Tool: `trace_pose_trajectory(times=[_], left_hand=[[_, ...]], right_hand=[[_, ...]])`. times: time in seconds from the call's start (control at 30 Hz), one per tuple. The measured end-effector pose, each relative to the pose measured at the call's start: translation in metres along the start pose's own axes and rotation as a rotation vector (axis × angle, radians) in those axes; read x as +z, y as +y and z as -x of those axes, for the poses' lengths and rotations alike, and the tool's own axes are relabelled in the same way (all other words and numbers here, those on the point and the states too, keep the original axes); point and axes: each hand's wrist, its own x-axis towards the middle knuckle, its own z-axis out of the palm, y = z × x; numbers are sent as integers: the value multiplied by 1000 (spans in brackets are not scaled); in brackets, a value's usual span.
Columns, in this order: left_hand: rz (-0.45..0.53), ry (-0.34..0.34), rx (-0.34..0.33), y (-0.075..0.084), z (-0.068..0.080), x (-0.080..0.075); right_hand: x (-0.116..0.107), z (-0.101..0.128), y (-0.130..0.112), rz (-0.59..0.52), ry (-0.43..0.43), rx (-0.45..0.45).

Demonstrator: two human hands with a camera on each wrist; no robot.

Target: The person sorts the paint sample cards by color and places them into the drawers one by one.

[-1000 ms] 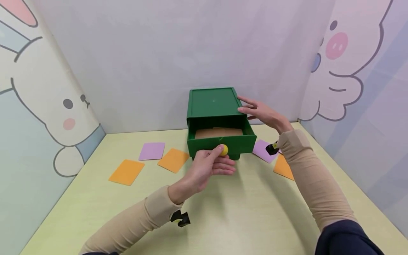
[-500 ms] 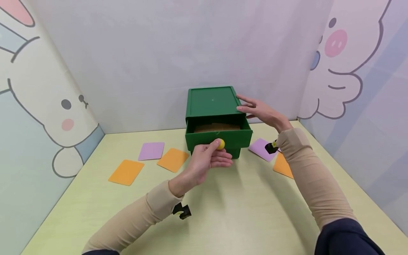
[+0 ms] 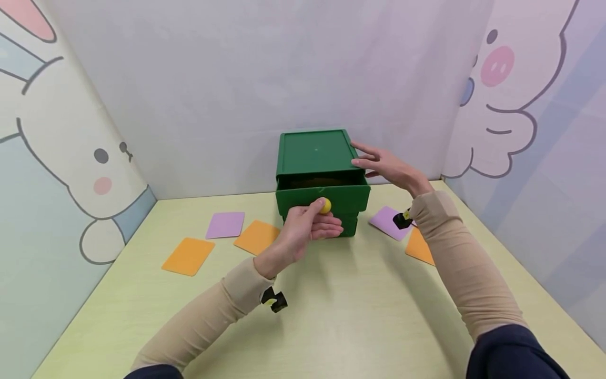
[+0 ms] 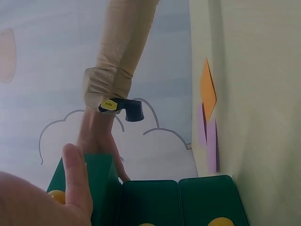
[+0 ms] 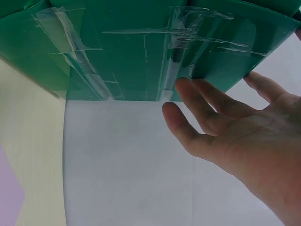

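Green plastic makes up the small box (image 3: 316, 158) standing at the back of the table (image 3: 360, 316) in the head view, and its drawer (image 3: 323, 197) is now seen almost shut, whereas a second ago it was pulled well out and a brown sheet inside was exposed. The yellow knob (image 3: 325, 206) on the drawer front is pinched by the left hand (image 3: 307, 226), fingers curled round it, while the box's right side is steadied by the right hand (image 3: 385, 166) with fingers straight. Orange and purple cards (image 3: 226, 224) are scattered on both sides. In the left wrist view, the thumb (image 4: 77, 181) is seen beside the knob (image 4: 56, 197). In the right wrist view, the taped green wall (image 5: 141, 52) is touched by outstretched fingers (image 5: 207, 101); nothing is gripped.
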Motion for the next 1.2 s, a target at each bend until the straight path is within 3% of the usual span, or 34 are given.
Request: trace_pose_trajectory(times=[0.67,1.2], left_hand=[[15,16,-8,5,-32,-7],[-1,24,-24,8,-46,-11]], right_hand=[[-3,-4,0,-21,-4,6],[-5,-7,4,-27,-2,12]])
